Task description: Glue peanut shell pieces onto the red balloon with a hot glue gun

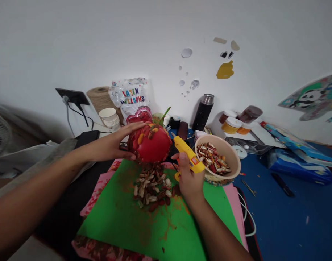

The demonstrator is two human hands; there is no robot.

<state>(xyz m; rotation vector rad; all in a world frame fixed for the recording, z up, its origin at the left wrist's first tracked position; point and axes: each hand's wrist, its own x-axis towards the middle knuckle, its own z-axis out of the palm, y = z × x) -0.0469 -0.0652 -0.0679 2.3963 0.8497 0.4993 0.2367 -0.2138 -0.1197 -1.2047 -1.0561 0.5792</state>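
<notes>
My left hand (pixel 128 139) is wrapped round the left side of a red balloon (pixel 153 146), holding it above the table. Orange, red and brown shell pieces are stuck to the balloon's top and rim. A yellow glue gun (pixel 187 152) is gripped in my right hand (pixel 190 179), its nozzle pointing up and left toward the balloon, a little apart from it. Beneath the balloon, a heap of painted peanut shells (pixel 152 186) lies on a green sheet (pixel 117 217) smeared with orange and brown.
To the right stands a beige bowl (pixel 233 159) of shell pieces. Behind are a black thermos (pixel 203 112), paint jars (pixel 231 125), paper cups (pixel 109 117), a twine spool (pixel 100 98) and a latex balloon bag (pixel 130 98). A white cable (pixel 251 217) loops at the right.
</notes>
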